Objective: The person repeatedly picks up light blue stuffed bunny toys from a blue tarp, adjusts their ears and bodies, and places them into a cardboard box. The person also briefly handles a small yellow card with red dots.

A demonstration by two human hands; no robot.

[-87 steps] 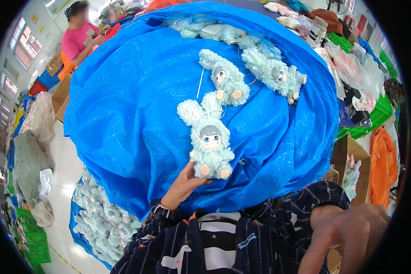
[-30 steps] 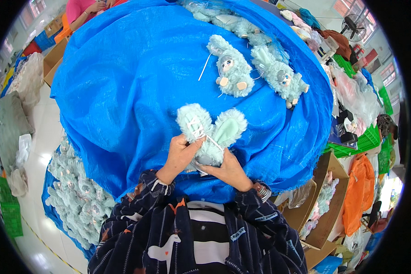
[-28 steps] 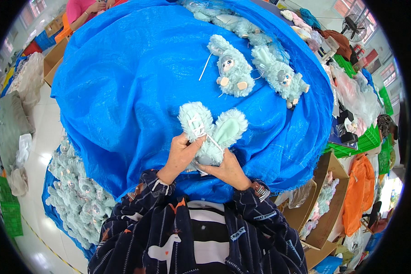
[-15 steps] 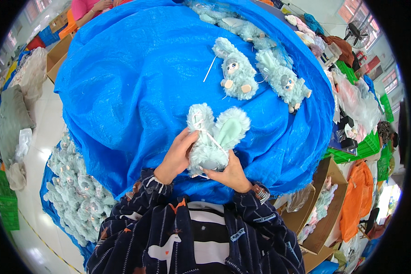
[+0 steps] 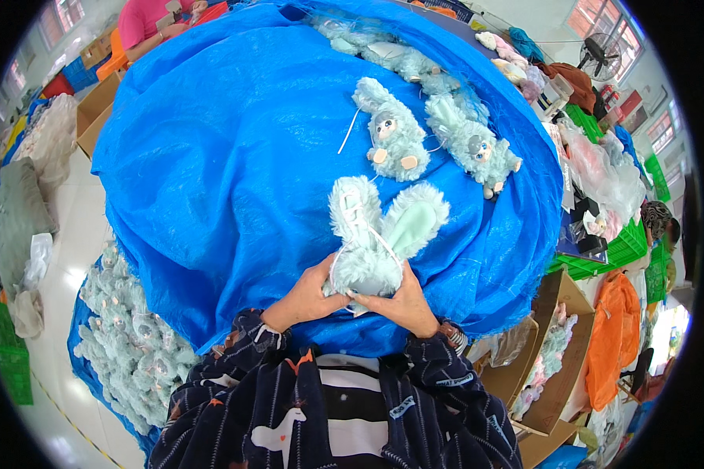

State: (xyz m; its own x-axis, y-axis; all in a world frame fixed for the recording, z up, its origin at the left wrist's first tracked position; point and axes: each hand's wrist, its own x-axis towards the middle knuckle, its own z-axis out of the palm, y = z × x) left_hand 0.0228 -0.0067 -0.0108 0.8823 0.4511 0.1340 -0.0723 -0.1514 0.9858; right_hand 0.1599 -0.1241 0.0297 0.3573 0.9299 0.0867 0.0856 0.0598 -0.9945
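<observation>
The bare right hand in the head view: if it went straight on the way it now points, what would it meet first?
Most likely the pale blue-green, fluffy, long-eared plush doll: the right hand holds its side, pointing up-left into it. Depth behind it is unclear.

Wide fisheye view under bright, mostly diffuse indoor light. The blue tarpaulin shows a faint sheen on its creases and soft shadows in its folds. Over its near edge, the plush doll is sharp, with tufts resolved. Left of the tarpaulin, the glossy floor carries white glare; beyond its far right, a window appears pale and soft. Curvature increases outward from the tarpaulin toward a black rim.
</observation>
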